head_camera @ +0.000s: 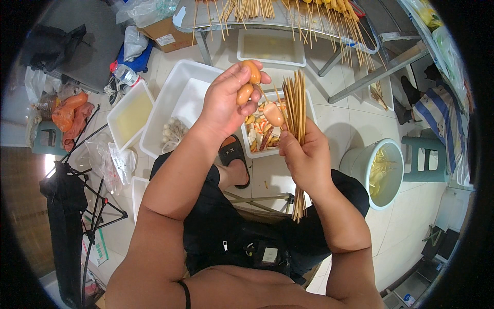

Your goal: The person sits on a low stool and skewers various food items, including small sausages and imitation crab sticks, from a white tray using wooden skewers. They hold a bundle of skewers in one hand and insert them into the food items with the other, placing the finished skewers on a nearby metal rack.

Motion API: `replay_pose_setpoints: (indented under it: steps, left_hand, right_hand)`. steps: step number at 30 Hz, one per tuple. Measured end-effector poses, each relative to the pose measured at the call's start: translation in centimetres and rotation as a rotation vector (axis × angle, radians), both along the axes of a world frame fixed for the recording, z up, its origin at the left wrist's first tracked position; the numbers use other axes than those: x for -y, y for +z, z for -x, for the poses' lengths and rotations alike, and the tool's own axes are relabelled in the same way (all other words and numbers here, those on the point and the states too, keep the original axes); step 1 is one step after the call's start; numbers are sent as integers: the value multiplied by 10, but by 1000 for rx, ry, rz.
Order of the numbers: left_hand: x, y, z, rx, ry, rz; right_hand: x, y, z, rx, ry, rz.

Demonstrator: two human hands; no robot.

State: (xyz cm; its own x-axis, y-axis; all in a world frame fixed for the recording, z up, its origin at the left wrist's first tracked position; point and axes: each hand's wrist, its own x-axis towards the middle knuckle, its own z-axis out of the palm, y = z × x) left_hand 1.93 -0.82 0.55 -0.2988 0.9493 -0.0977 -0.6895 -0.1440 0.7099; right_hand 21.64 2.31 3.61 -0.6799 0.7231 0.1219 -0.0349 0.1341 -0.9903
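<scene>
My left hand (229,90) is raised in front of me, its fingers closed around small brown sausages; one sausage (253,73) shows at the fingertips and another (244,95) lower in the palm. A thin stick slants down from that hand. My right hand (308,158) grips a thick bundle of bamboo skewers (296,108), which stands upright and sticks out below the fist. Beside the bundle, by the right thumb, a sausage piece (273,114) with a pale cut face sits against a thin skewer. Beneath both hands is a white tub (252,153) of mixed cut food pieces.
A large white bin (193,92) at left holds a bag of pale balls (173,133). Skewered food covers the metal table (247,26) ahead. At right stand a bucket (386,204) with skewers and a green stool (424,154). A black folding frame (92,228) is at left.
</scene>
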Motion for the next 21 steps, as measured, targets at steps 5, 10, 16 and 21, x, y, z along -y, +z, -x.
replay_pose_setpoints:
  steps: [5, 10, 16, 21]
  left_hand:
    - [2, 3, -11, -56, -51, -10]
    - [5, -1, -24, -84, -112, -44]
    - [6, 4, -27, -121, 1, -13]
    - [4, 16, -1, -265, 290, 5]
  right_hand:
    - [1, -2, 2, 2, -19, -25]
    - [1, -4, 4, -1, -28, -44]
    - [-2, -8, 9, 10, -45, -63]
    - [-8, -11, -1, 49, 26, 122]
